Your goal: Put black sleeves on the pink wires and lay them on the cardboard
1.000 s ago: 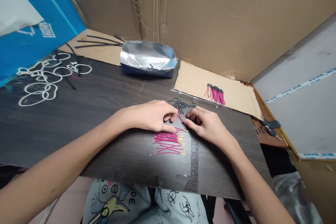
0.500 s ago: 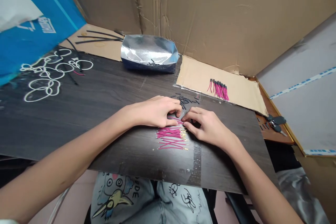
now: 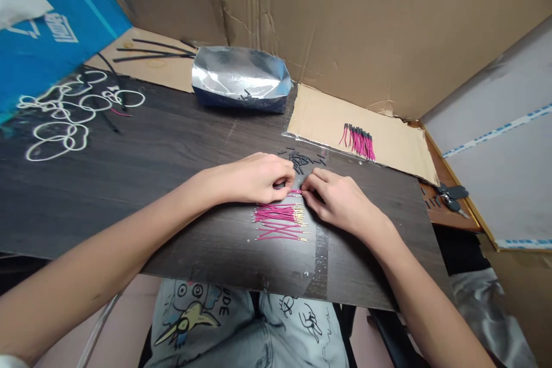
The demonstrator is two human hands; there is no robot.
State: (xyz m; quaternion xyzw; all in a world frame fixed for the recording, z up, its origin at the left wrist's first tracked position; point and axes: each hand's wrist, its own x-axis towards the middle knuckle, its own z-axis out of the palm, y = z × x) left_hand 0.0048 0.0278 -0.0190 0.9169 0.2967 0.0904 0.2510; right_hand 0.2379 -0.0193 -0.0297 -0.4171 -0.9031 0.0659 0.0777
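Between my hands a short pink wire (image 3: pixel 295 191) lies level, just above the heap on the table. My left hand (image 3: pixel 271 177) pinches its left part between thumb and forefinger. The fingertips of my right hand (image 3: pixel 324 192) are closed on its right end, hiding the tip. Just below lies a spread of loose pink wires (image 3: pixel 278 214) with bare silvery ends on the left and gold-coloured ends on the right. Beyond my fingers is a small pile of short black tubes (image 3: pixel 301 159).
A silver-lined open bag (image 3: pixel 241 77) holding some black tubes stands at the back. Pink wires with black ends (image 3: pixel 361 142) lie in a row on cardboard (image 3: pixel 397 146). White loops (image 3: pixel 64 112) lie on the left, keys (image 3: pixel 452 196) at the far right.
The wire that slanted upward between my hands now lies level. My right hand has moved closer to my left, and both pinch the wire.
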